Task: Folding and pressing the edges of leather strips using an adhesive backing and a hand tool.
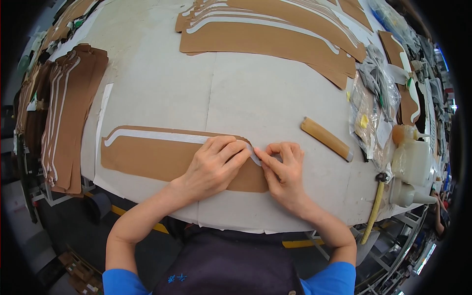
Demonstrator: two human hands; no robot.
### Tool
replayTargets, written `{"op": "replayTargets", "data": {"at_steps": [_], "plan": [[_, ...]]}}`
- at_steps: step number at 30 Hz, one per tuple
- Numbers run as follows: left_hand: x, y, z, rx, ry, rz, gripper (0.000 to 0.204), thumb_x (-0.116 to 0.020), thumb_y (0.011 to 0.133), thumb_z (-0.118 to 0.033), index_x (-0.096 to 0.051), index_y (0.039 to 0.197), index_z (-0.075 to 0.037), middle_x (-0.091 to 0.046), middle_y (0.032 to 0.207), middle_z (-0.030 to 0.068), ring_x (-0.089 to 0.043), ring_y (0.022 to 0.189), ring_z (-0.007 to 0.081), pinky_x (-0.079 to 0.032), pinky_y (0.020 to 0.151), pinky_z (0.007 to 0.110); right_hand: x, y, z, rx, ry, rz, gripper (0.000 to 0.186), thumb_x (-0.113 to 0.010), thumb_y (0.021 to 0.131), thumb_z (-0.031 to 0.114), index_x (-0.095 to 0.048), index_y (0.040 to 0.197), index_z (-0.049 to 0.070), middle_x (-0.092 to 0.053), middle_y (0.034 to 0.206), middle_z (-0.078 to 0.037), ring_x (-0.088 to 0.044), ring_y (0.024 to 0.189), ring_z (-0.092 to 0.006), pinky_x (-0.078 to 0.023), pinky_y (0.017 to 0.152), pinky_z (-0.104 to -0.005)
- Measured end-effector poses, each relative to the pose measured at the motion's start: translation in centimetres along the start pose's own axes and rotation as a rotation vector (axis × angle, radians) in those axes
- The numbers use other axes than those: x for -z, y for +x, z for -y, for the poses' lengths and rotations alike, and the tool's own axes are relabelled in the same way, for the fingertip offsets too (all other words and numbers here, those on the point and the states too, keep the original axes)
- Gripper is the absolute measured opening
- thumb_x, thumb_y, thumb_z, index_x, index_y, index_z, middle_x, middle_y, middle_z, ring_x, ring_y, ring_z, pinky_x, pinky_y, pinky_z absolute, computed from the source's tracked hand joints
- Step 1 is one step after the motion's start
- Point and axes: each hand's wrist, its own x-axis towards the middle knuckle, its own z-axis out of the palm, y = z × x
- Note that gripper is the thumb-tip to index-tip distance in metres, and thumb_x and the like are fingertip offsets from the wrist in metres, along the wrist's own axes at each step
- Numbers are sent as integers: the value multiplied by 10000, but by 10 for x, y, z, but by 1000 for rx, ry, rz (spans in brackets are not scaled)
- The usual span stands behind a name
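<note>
A long brown panel (157, 157) lies flat on the pale table in front of me. A white strip (162, 135) runs along its far edge and curves down at both ends. My left hand (216, 164) rests over the panel's right part, its fingers closed on the strip by the far edge. Close beside it, my right hand (285, 172) pinches the strip near its curved right end, thumb and forefinger together. The fingertips of both hands nearly meet there, and they partly hide the strip.
More brown panels with white strips form a far stack (265, 37) and a left stack (73, 113). A flat brown tool with grey ends (325, 137) lies to the right. Beyond it are clear plastic bags (376, 98), white plastic bottles (413, 160) and a yellow stick (376, 211).
</note>
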Motion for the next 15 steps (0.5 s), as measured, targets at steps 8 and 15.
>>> {"op": "replayTargets", "data": {"at_steps": [8, 15], "plan": [[6, -2, 4, -10, 20, 27, 359, -722, 850, -15, -738, 1206, -57, -670, 1200, 83, -628, 1133, 283, -541, 926, 432, -3, -12, 2, 309, -389, -13, 573, -642, 709, 39, -699, 1272, -57, -603, 1173, -128, -562, 1094, -316, -396, 935, -492], [67, -44, 28, 232, -50, -88, 255, -706, 880, 24, -754, 1126, -22, -675, 1244, 109, -644, 1161, 293, -545, 950, 419, 13, -11, -10, 280, -243, -2, 534, -675, 675, -2, -723, 1207, -6, -623, 1102, -123, -603, 1054, -314, -442, 892, -471]]}}
